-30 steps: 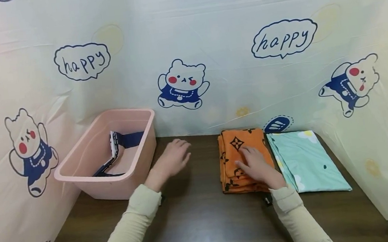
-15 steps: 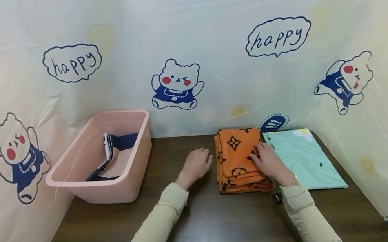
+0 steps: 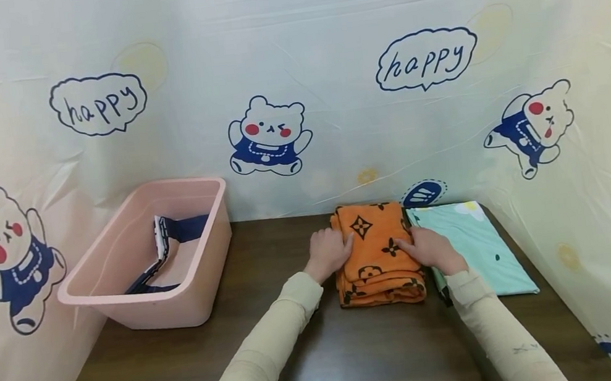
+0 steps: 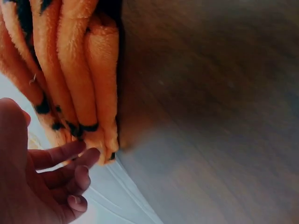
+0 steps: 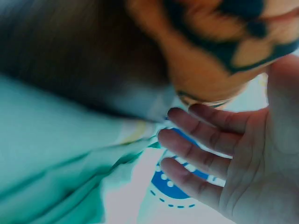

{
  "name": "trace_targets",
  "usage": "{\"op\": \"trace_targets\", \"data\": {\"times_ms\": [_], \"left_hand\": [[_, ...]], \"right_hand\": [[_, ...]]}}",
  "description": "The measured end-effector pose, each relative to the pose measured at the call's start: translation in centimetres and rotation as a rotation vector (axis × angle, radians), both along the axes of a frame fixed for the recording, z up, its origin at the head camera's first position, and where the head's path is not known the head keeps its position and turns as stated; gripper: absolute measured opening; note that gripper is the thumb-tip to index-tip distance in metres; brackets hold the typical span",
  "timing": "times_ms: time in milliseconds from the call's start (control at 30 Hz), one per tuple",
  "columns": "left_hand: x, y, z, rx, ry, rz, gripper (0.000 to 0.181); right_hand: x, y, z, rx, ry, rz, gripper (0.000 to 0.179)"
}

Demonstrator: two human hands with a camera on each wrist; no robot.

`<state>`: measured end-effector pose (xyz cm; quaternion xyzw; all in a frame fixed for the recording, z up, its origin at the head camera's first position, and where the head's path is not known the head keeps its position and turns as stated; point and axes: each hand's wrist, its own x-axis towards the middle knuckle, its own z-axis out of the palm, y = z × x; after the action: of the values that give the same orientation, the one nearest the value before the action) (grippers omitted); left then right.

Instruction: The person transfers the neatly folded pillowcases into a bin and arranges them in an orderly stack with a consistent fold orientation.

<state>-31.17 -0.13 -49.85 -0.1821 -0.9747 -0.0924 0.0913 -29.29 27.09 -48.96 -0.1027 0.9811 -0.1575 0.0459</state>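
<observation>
A folded orange blanket (image 3: 373, 251) with black flower marks lies on the table between both hands. At its left side is my left hand (image 3: 330, 251), thumb near the top layer. In the left wrist view that hand's loosely bent fingers (image 4: 70, 175) reach the far end of the stacked folds (image 4: 77, 70). On the other side my right hand (image 3: 431, 248) has its thumb at the blanket's upper right edge. The right wrist view shows its fairly straight fingers (image 5: 196, 151) beside the orange cloth (image 5: 205, 60); whether they touch it I cannot tell.
To the right lies a folded mint-green cloth (image 3: 477, 253), partly behind the right hand. A pink tub (image 3: 178, 306) stands at the left with dark blue and white cloth (image 3: 186, 228) inside. Printed sheeting (image 3: 333, 138) walls the back and sides of the brown table (image 3: 266, 244).
My left hand has moved right from near the tub to the blanket's left side. My right hand has shifted from on top of the blanket to its right side. The view has turned slightly.
</observation>
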Motion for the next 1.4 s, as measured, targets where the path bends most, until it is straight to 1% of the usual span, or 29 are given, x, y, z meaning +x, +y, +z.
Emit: {"op": "trace_targets", "data": {"times_ms": [133, 300, 367, 467, 533, 600, 700, 767, 833, 900, 967, 1033, 1100, 1200, 1267, 1400], "left_hand": [[-0.3, 0.5, 0.0, -0.08, 0.024, 0.025, 0.066], [-0.2, 0.7, -0.7, -0.167, 0.051, 0.051, 0.066], [0.0, 0.8, -1.0, -0.188, 0.051, 0.064, 0.066], [0.3, 0.7, -1.1, -0.202, 0.031, 0.094, 0.066], [0.4, 0.6, -1.3, -0.191, 0.005, 0.11, 0.066], [0.5, 0.5, -1.5, -0.177, -0.021, 0.122, 0.066], [0.6, 0.4, -1.9, -0.166, -0.05, 0.121, 0.07], [0.7, 0.4, -2.2, -0.172, -0.058, 0.109, 0.074], [0.7, 0.5, -2.5, -0.168, -0.065, 0.096, 0.077], [0.9, 0.6, -2.7, -0.156, -0.072, 0.084, 0.078], [0.9, 0.7, -2.9, -0.139, -0.08, 0.075, 0.077], [1.1, 0.6, -2.9, -0.122, -0.088, 0.067, 0.076], [1.1, 0.4, -3.2, -0.115, -0.113, 0.057, 0.076], [1.0, 0.1, -3.6, -0.114, -0.149, 0.038, 0.077], [0.8, 0.0, -4.0, -0.116, -0.173, 0.031, 0.079], [0.8, -0.1, -4.0, -0.117, -0.182, 0.027, 0.08]], "right_hand": [[-1.0, 0.3, -0.5, 0.023, -0.03, 0.039, 0.065], [-1.6, 0.4, -1.4, 0.01, -0.046, 0.072, 0.068], [-1.7, 0.4, -1.7, 0.002, -0.038, 0.081, 0.067], [-1.8, 0.4, -2.2, -0.007, -0.008, 0.1, 0.067], [-1.8, 0.3, -2.4, 0.0, -0.005, 0.103, 0.074], [-1.7, 0.3, -2.8, 0.011, -0.002, 0.099, 0.085], [-1.5, 0.1, -3.0, 0.035, 0.001, 0.091, 0.093], [-1.3, 0.1, -3.1, 0.054, 0.012, 0.087, 0.088], [-1.1, 0.1, -3.0, 0.069, 0.026, 0.084, 0.078], [-1.0, 0.2, -2.9, 0.081, 0.034, 0.085, 0.069], [-0.8, 0.2, -2.9, 0.086, 0.035, 0.081, 0.066], [-0.8, 0.3, -2.9, 0.086, 0.028, 0.079, 0.065], [-0.8, 0.3, -3.1, 0.09, 0.017, 0.078, 0.066], [-0.9, 0.3, -3.3, 0.112, -0.013, 0.066, 0.07], [-1.0, 0.3, -3.4, 0.132, -0.017, 0.062, 0.072], [-1.1, 0.2, -3.6, 0.161, -0.017, 0.053, 0.074]]}}
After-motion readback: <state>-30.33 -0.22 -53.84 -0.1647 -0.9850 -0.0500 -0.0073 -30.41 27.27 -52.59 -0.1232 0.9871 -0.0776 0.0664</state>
